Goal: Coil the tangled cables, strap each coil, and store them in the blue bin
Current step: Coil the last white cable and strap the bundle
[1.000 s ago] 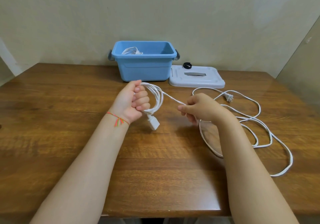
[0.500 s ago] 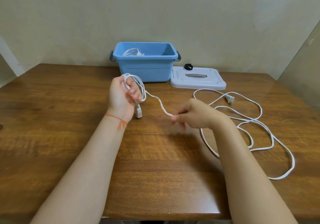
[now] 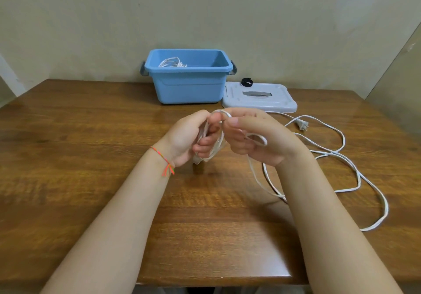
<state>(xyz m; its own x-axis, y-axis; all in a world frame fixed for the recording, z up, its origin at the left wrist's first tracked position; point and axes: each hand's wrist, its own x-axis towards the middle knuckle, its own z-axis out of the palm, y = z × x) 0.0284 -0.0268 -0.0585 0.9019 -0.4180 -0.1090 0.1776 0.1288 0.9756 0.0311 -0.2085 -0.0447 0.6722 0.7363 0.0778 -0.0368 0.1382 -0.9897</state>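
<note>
Long white power cable [image 3: 341, 154]: one end gathered in small loops between our hands above mid-worktop, the rest trailing loose in wide bends across the right side, its two-pin plug [image 3: 301, 125] lying near the lid. Left hand [image 3: 189, 138] grips the growing coil, fingers curled round the loops; right hand [image 3: 252, 136] is pressed close against it, thumb and fingers pinching the strand it feeds over the top. Step in hand, we judge: coiling, with most of the length yet to wind. Next move likely calls for sliding the right hand down the slack, drawing up another loop of like size and laying it into the left grip without twisting. Small black strap ring [image 3: 247, 81] waits on the pale grey plastic lid [image 3: 280, 102], just beside the open blue plastic bin [image 3: 189, 86]; a bundle of white cable [image 3: 172, 63] already lies inside. Glossy brown wooden worktop [image 3: 79, 157], set against a plain beige wall [image 3: 205, 13]; a slanted panel at the far right.
</note>
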